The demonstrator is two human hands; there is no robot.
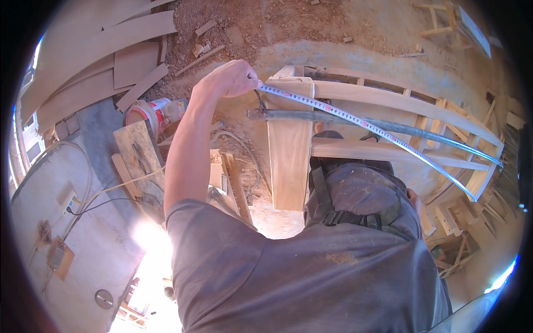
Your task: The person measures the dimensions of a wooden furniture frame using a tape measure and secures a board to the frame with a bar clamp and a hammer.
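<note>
My left hand (232, 79) is closed in a pinch on one end of a white tape measure (355, 119), over the near-left corner of a wooden frame. The blade runs taut and slanted down to the right across the frame, ending past its far side; no case shows. Beneath the hand lies a wide pale board (290, 144), joined to a curved wooden rail (383, 95) and a straighter rail (383, 150). A long grey pole (333, 118) crosses the frame under the blade. Of my right hand (412, 196) only a small part shows beside my body; its fingers are hidden.
Sheets of wood (105, 50) are stacked at the upper left, with a red and white bucket (152, 114) below them. A dusty board (139, 150) leans near cables. Wood offcuts (447, 219) lie at the right. Rubble covers the ground (239, 28) ahead.
</note>
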